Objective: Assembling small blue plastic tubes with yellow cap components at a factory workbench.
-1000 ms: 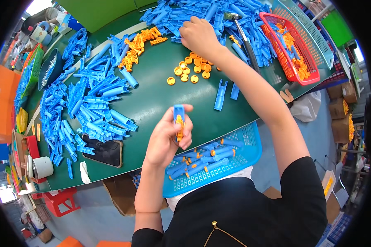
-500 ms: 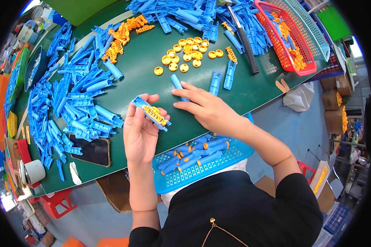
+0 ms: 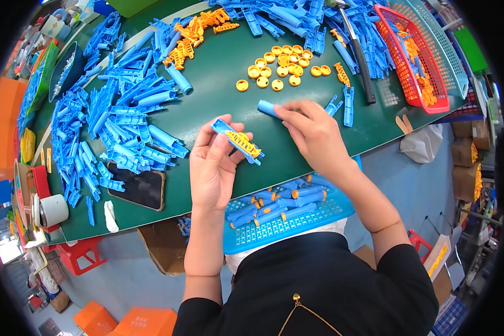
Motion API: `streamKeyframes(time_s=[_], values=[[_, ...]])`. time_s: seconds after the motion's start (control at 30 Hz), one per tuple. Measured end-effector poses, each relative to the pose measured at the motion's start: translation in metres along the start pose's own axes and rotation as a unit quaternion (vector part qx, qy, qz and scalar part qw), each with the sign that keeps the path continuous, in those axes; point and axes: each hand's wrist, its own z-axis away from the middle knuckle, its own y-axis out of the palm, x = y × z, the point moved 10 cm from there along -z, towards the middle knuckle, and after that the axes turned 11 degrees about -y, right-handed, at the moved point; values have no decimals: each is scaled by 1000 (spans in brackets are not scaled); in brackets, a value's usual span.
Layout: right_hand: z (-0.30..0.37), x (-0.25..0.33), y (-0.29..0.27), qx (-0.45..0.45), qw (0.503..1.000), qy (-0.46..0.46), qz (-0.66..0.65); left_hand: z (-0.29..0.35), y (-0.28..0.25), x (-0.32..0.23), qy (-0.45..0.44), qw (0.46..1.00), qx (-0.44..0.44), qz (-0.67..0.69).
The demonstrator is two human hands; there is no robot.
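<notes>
My left hand [image 3: 211, 171] is closed around a blue plastic half-shell [image 3: 221, 126], its hollow side facing up. Inside that shell lies a yellow slatted insert [image 3: 244, 144]. To the right, my right hand [image 3: 313, 134] pinches one end of a second blue half-shell [image 3: 267, 107], rounded side up, between thumb and fingers. Whether this piece still touches the green table is hard to tell. Beyond it lie several round yellow caps [image 3: 283, 60]. Right of my right hand are a blue half-shell [image 3: 348, 106] and an orange slatted insert [image 3: 341, 74].
Blue shells [image 3: 117, 117] are heaped on the green table [image 3: 207, 89] at the left, near orange inserts [image 3: 193, 36] and a phone [image 3: 137, 186]. A black-handled hammer [image 3: 364, 73] and red basket [image 3: 411, 61] stand right. A blue basket [image 3: 263, 235] holds capped tubes near my body.
My right hand's fingers have closed on the blue half-shell they were reaching over. My left hand keeps its shell and insert. The whole view has shifted, so the table appears farther right and higher.
</notes>
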Motion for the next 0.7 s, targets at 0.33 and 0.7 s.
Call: streamKeyframes(time_s=[0.33, 0.7], values=[[-7, 28, 2, -48, 942, 65, -326, 4, 6, 1, 40, 998, -34, -27], [-4, 23, 20, -21, 922, 82, -377, 6, 8, -5, 83, 992, -40, -90]])
